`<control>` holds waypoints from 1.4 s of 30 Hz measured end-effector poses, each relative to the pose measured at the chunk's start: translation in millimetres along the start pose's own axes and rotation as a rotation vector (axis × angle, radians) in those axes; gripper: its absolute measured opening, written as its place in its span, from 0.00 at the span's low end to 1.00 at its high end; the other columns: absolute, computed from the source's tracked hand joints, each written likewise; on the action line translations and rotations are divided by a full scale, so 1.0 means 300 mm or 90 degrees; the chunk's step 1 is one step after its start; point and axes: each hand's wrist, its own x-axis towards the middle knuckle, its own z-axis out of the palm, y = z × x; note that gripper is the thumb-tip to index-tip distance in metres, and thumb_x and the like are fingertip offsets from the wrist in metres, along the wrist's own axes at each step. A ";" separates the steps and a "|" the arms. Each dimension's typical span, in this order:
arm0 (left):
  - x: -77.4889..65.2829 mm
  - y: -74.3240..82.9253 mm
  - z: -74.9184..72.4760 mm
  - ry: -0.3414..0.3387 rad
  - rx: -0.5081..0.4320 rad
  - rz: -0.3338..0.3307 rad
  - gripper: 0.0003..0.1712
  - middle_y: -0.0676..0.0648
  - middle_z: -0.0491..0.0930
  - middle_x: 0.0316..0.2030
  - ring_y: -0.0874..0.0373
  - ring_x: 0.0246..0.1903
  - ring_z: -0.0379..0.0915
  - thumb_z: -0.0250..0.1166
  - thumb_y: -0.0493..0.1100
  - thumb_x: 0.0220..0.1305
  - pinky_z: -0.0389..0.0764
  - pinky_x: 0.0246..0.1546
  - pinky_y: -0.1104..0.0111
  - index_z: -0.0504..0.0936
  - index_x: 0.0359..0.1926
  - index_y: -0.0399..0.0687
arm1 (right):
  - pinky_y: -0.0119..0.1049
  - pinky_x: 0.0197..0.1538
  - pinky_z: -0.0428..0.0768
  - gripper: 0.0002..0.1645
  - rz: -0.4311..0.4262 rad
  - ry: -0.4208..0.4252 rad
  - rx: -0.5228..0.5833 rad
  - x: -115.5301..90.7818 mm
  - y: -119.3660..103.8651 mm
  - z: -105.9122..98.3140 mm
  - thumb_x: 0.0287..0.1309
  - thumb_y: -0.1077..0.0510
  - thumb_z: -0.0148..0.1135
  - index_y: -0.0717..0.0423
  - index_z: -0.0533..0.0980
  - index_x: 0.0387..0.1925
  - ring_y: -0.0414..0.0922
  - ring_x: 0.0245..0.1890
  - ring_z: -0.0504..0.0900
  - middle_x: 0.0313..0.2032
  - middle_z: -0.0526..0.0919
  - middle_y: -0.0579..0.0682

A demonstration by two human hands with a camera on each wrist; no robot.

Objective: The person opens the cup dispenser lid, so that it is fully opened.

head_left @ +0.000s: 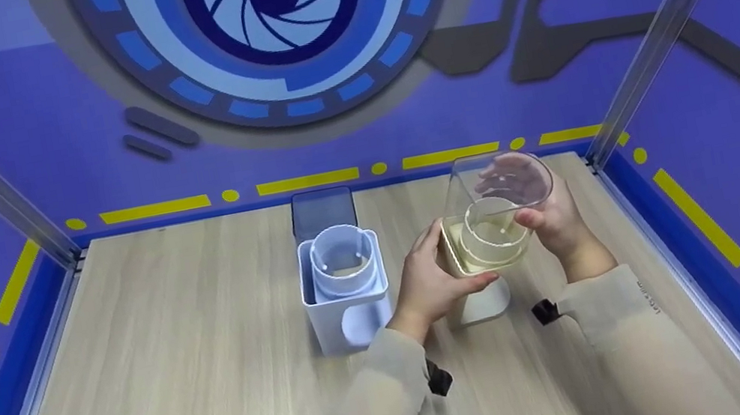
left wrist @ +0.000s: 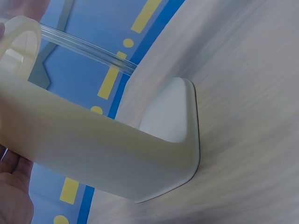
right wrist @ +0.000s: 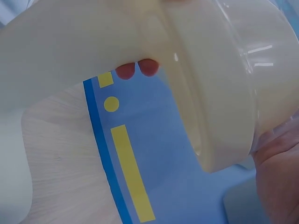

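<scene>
A cream dispenser-like box (head_left: 452, 248) with a round ring (head_left: 498, 246) in its top stands right of centre in the head view. My left hand (head_left: 429, 282) grips the box near its upper rim, thumb across the front. A clear see-through cover (head_left: 475, 177) tilts up over the back of the ring, and my right hand (head_left: 559, 223) holds it by its right side. In the left wrist view the box body (left wrist: 93, 140) runs down to a rounded foot (left wrist: 168, 112) at the table. Close up, the right wrist view shows the ring (right wrist: 205, 93).
A similar pale blue box (head_left: 330, 328) stands to the left, with its own ring (head_left: 344, 265) and a grey see-through cover (head_left: 324, 212) raised behind. Blue-purple panels (head_left: 359, 145) and metal posts (head_left: 658, 27) border the wooden table (head_left: 177, 363).
</scene>
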 end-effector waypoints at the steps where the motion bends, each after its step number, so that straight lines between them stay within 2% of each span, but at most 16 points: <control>1: 0.000 -0.001 -0.001 0.000 0.000 0.000 0.74 0.43 0.75 0.81 0.47 0.82 0.71 0.96 0.58 0.40 0.70 0.87 0.53 0.69 0.86 0.46 | 0.44 0.69 0.90 0.48 0.001 -0.001 0.000 0.001 -0.001 0.002 0.55 0.49 0.90 0.62 0.77 0.71 0.53 0.60 0.93 0.61 0.91 0.58; 8: 0.007 0.002 -0.004 -0.008 0.002 -0.002 0.75 0.41 0.73 0.82 0.46 0.83 0.69 0.96 0.59 0.40 0.69 0.87 0.53 0.68 0.87 0.46 | 0.46 0.71 0.89 0.49 -0.020 -0.005 0.023 -0.006 -0.003 0.007 0.54 0.51 0.91 0.63 0.77 0.72 0.54 0.61 0.92 0.63 0.90 0.60; 18: 0.008 -0.009 -0.003 -0.013 -0.004 -0.007 0.76 0.42 0.72 0.83 0.46 0.83 0.68 0.95 0.60 0.41 0.69 0.87 0.52 0.67 0.87 0.46 | 0.43 0.69 0.90 0.47 -0.010 0.005 -0.015 0.002 -0.008 0.003 0.56 0.48 0.90 0.61 0.77 0.71 0.52 0.60 0.92 0.62 0.90 0.57; 28: 0.004 -0.009 -0.003 -0.018 -0.012 -0.006 0.75 0.44 0.72 0.83 0.47 0.83 0.69 0.95 0.59 0.41 0.69 0.87 0.52 0.67 0.87 0.50 | 0.45 0.70 0.90 0.50 -0.022 0.000 0.000 -0.003 -0.003 0.006 0.54 0.49 0.91 0.63 0.76 0.72 0.54 0.61 0.92 0.62 0.89 0.59; 32: 0.001 -0.007 -0.001 -0.019 -0.011 -0.005 0.75 0.43 0.71 0.83 0.47 0.83 0.69 0.95 0.59 0.41 0.69 0.87 0.53 0.67 0.88 0.48 | 0.44 0.69 0.91 0.49 -0.013 0.008 -0.010 -0.001 -0.007 0.010 0.55 0.49 0.91 0.62 0.76 0.71 0.53 0.60 0.92 0.61 0.90 0.58; 36: -0.002 -0.005 0.000 -0.024 -0.003 -0.010 0.77 0.41 0.69 0.84 0.46 0.84 0.67 0.95 0.59 0.41 0.69 0.88 0.53 0.65 0.88 0.45 | 0.45 0.68 0.91 0.50 -0.027 0.009 -0.008 -0.004 -0.011 0.014 0.53 0.49 0.92 0.63 0.77 0.71 0.53 0.59 0.93 0.61 0.90 0.59; 42: 0.000 0.001 0.001 -0.026 -0.003 -0.014 0.77 0.41 0.68 0.85 0.45 0.84 0.66 0.94 0.59 0.42 0.68 0.88 0.53 0.64 0.88 0.45 | 0.45 0.67 0.91 0.51 -0.034 0.008 -0.013 0.006 -0.023 0.017 0.51 0.49 0.93 0.63 0.77 0.70 0.54 0.59 0.93 0.61 0.90 0.60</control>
